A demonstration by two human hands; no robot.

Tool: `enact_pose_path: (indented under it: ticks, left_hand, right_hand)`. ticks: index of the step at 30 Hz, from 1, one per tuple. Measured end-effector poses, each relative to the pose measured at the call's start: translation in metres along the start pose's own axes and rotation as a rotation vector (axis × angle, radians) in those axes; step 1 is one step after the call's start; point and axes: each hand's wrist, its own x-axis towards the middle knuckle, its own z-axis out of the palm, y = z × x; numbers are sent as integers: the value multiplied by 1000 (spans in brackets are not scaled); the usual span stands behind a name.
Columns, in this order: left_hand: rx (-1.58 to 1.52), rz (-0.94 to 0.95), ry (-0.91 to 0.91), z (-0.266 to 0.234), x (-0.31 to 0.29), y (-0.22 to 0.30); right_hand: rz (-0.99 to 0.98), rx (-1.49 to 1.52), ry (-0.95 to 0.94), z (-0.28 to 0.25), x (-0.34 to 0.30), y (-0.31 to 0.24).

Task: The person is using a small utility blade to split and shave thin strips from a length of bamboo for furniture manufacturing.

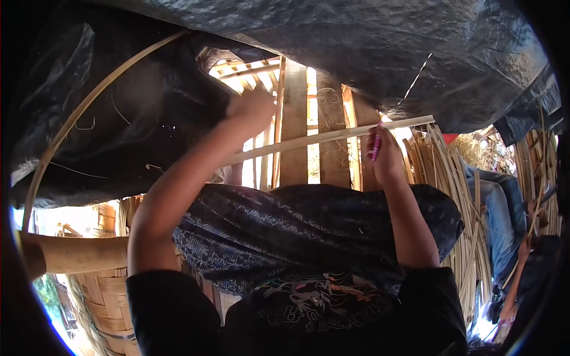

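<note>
A long pale bamboo strip [314, 139] slants across in front of me above my lap, its right end higher. My right hand [389, 157] is closed round a slim pink pen-like object [376, 146], with its fingertips at the strip. What kind of tool the pink object is cannot be made out. Higher up on the left, my left hand [254, 110] is raised and smeared by motion, so its fingers do not show clearly. The strip's left end meets my left forearm in the picture, and what lies behind the arm is hidden. Dark patterned cloth [285, 231] covers my lap.
Black plastic sheeting [386, 41] hangs ahead, around wooden slats [295, 118]. A bent strip [89, 101] arcs at left above a woven bamboo basket [107, 296]. Many upright bamboo strips [460, 237] stand at right, beside another person's jeans [499, 207].
</note>
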Motion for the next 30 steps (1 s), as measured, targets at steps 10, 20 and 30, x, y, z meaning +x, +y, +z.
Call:
enact_pose_path:
  ticks: [10,20,30]
  left_hand:
    - [1234,381,23,50,37,-37]
    - [989,584,432,-26,38,-87]
    - [796,200,112,-49,86,-143]
  right_hand:
    - [14,49,-121,-23,8,-1]
    - [-221,-1021,-162,4,-5,6]
    - [-551,-1289,-220,42,-15,26]
